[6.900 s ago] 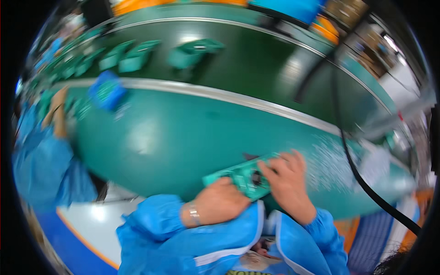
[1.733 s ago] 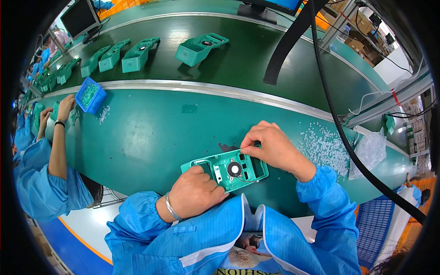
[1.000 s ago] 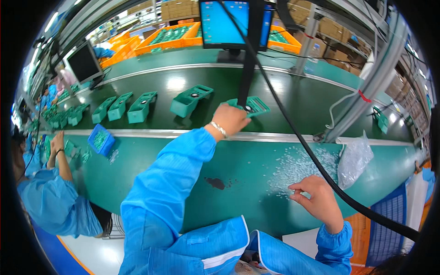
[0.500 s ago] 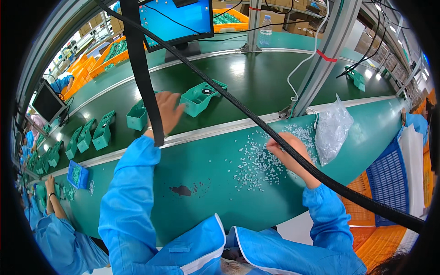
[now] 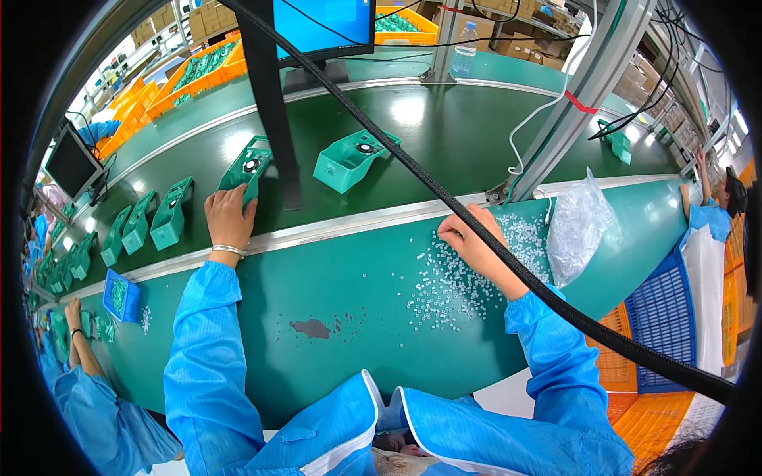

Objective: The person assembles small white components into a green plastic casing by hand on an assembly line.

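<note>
My left hand (image 5: pixel 228 217) grips the near end of a green plastic housing (image 5: pixel 251 165), its fingers bent over the edge. That housing lies on the dark green belt and has a round black-and-white part inside. To its right sits another green housing (image 5: pixel 349 162) of the same kind, apart from both hands. My right hand (image 5: pixel 475 241) is above the scattered small clear pieces (image 5: pixel 452 287) on the bench, thumb and fingertips pinched together. Whatever is between those fingertips is too small to make out.
A clear plastic bag (image 5: pixel 579 226) lies right of the pieces. More housings (image 5: pixel 171 214) line the belt at left, near a blue bin (image 5: pixel 121 297). A black cable (image 5: pixel 444 194) crosses in front, and a metal post (image 5: pixel 567 103) rises behind. A co-worker's hand (image 5: pixel 73 316) is far left.
My left hand has come back from between the two housings onto the left one, which now sits farther along the belt. My right hand has moved slightly left and away from me, still pinched.
</note>
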The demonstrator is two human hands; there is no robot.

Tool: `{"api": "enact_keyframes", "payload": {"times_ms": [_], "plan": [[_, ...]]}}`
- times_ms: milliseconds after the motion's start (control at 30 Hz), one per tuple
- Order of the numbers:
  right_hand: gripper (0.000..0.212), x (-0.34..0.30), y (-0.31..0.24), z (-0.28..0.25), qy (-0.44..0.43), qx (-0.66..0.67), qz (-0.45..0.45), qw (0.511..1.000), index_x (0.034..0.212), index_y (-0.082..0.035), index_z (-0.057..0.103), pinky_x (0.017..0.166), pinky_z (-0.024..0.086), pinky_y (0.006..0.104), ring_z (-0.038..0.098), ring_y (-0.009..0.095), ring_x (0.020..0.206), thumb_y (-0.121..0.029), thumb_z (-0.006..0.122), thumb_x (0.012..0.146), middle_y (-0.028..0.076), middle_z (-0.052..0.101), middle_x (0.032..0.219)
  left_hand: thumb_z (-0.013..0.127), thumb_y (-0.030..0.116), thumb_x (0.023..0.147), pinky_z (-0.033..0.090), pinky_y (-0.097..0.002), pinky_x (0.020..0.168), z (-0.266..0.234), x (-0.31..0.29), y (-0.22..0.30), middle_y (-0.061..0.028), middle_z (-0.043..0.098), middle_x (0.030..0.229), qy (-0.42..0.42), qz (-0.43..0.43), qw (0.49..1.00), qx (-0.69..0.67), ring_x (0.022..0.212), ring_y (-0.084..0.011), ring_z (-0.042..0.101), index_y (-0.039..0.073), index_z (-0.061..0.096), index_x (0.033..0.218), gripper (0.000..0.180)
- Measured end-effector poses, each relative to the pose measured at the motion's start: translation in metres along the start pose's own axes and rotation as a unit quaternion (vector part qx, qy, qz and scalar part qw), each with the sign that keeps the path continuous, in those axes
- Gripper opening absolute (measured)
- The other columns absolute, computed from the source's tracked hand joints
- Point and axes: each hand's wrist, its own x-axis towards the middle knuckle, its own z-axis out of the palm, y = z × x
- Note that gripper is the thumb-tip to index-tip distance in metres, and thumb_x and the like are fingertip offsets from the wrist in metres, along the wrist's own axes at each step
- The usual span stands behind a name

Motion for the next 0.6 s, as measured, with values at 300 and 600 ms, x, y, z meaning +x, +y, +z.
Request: {"api": "enact_keyframes", "payload": {"times_ms": [300, 600], "plan": [[0.007, -0.005, 0.005, -0.001, 0.018, 0.011, -0.016, 1.000, 0.085, -0.012, 0.072, 0.083, 0.045, 0.0413, 0.061, 0.026, 0.092, -0.011, 0.077, 0.079, 0.002, 0.068, 0.087, 0.073, 0.014, 0.086, 0.044, -0.0443, 0.094, -0.050, -0.034, 0.006, -0.0081, 0.070, 0.090, 0.033, 0.019, 0.998, -0.046, 0.095, -0.0298, 0.063, 0.006, 0.071, 0.104, 0.020], [0.009, -0.006, 0.001, 0.001, 0.032, -0.027, -0.063, 0.997, 0.084, -0.012, 0.072, 0.084, 0.044, 0.0406, 0.060, 0.024, 0.092, -0.010, 0.078, 0.077, 0.001, 0.066, 0.085, 0.075, 0.009, 0.082, 0.043, -0.0464, 0.089, -0.134, -0.100, 0.046, -0.0091, 0.061, 0.085, -0.015, 0.046, 0.996, -0.080, 0.089, -0.0311, 0.059, 0.004, 0.068, 0.102, 0.022]]}}
